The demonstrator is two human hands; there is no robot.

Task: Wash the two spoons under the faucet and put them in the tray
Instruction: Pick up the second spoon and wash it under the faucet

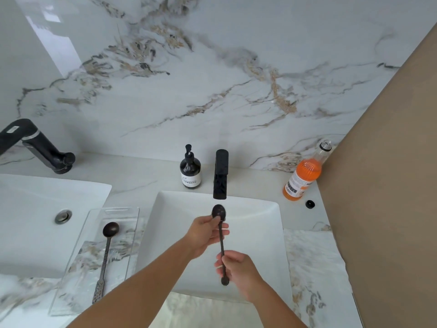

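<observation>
A dark spoon (221, 242) is held over the white square sink (264, 223), its bowl just below the black faucet (220, 176). My right hand (238, 273) grips the lower handle. My left hand (205, 233) has its fingertips on the spoon's bowl and neck. No water stream is visible. A second dark spoon (107, 254) lies lengthwise in the clear tray (127, 256) on the counter to the left of the sink, bowl pointing away from me.
A dark soap pump bottle (190, 171) stands left of the faucet. An uncapped orange drink bottle (305, 174) and its black cap (309, 204) sit at the right by a tan wall. A second sink (35, 209) with a black faucet (35, 145) lies far left.
</observation>
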